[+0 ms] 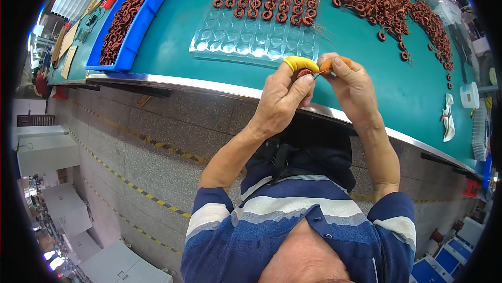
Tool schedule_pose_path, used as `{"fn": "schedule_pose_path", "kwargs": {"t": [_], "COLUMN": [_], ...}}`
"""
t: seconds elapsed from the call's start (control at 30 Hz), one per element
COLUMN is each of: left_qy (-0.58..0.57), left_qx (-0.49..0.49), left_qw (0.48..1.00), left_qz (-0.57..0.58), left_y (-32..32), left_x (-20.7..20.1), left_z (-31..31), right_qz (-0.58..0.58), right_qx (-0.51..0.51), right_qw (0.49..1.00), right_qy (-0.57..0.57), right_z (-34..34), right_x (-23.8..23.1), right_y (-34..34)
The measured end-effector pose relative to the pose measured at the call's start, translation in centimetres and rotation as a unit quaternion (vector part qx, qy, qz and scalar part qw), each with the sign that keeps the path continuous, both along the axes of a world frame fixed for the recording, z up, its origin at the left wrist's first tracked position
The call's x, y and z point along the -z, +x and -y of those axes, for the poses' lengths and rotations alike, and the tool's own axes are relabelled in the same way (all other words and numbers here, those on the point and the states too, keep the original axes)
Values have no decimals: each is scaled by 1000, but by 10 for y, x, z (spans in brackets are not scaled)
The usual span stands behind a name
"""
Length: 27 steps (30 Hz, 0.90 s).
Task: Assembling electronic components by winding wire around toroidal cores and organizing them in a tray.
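Note:
My left hand (280, 100) pinches a small ring-shaped coil (305, 74) wound with reddish-brown wire, between its thumb and fingers. A yellow finger cover (301, 63) wraps the index finger. Close beside it, my right hand (355, 82) is closed on a small orange-handled tool (326, 66). Its thin, metal-looking tip points at the coil; whether it touches is too small to tell. Both hands are above the table's front edge. Just beyond them lies a clear plastic tray (225, 40) with round pockets, its far rows filled with similar coils (266, 6).
Loose coils (366, 1) are heaped at the back right of the green table (172, 37). A blue bin (141, 24) full of coils stands at left. Toward the right edge are a white cloth (448, 118) and a white tub (469, 95).

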<state>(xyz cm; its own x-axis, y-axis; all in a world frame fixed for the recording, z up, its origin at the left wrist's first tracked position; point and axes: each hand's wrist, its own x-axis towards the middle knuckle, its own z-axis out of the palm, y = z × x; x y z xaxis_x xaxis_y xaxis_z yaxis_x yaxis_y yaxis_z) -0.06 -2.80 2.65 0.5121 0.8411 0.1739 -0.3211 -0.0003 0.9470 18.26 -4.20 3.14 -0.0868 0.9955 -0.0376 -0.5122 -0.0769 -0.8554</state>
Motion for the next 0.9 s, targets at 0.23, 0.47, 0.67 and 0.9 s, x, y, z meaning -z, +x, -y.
{"fn": "schedule_pose_path", "kwargs": {"t": [0.23,0.47,0.67,0.9], "left_qy": [-21,-5,60,84], "left_qx": [-44,-59,-60,-93], "left_qw": [999,997,991,986], "left_qz": [-23,-54,-107,-114], "left_y": [0,-6,-3,-8], "left_x": [8,6,-2,-1], "left_z": [-1,0,2,2], "right_qz": [2,186,373,401], "right_qx": [28,40,161,193], "right_qw": [1000,980,906,874], "right_qy": [-7,54,118,197], "right_z": [-3,8,11,26], "right_x": [9,18,12,-16], "right_y": [-10,-10,-22,-32]}}
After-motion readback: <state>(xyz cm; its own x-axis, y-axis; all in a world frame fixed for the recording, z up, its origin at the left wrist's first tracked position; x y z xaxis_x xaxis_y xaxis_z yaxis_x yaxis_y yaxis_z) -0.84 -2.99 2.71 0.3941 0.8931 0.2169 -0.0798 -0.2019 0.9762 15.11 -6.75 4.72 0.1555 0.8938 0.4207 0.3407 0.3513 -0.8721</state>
